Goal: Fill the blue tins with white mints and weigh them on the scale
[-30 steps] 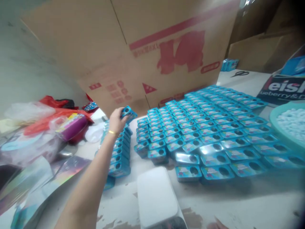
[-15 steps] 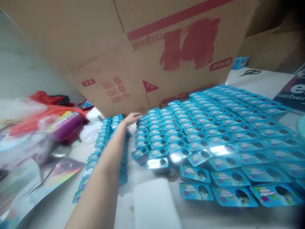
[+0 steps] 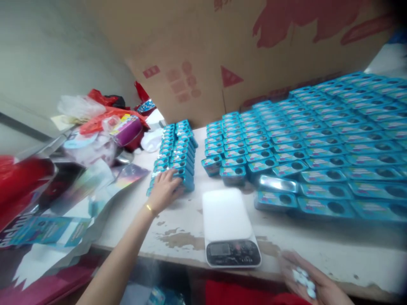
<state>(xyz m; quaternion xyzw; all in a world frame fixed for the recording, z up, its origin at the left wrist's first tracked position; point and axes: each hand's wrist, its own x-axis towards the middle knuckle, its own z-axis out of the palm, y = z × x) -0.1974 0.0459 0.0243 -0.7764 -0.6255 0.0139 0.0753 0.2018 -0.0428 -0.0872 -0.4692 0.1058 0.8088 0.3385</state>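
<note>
My left hand (image 3: 165, 191) lies over the near end of two rows of blue tins (image 3: 182, 159), its fingers stretched out and touching the tops. Whether a tin is gripped beneath it is hidden. In the cupped palm of my right hand (image 3: 321, 283), low at the table's front edge, sit several small white candies (image 3: 303, 279). Between the hands stands a white kitchen scale (image 3: 227, 216), with its dark display panel facing me and a bare platform. A large block of blue tins (image 3: 292, 146) with round dark windows fills the right side of the table.
A big cardboard box (image 3: 197, 55) walls off the back of the table. On the left are a purple package (image 3: 129, 130), red plastic bags (image 3: 101, 118) and shiny printed sheets (image 3: 104, 186). The table edge (image 3: 178, 258) runs close in front.
My left hand has come back toward me and left, from the far tins to the near end of the two rows. The view has shifted, and my right hand with candies now shows.
</note>
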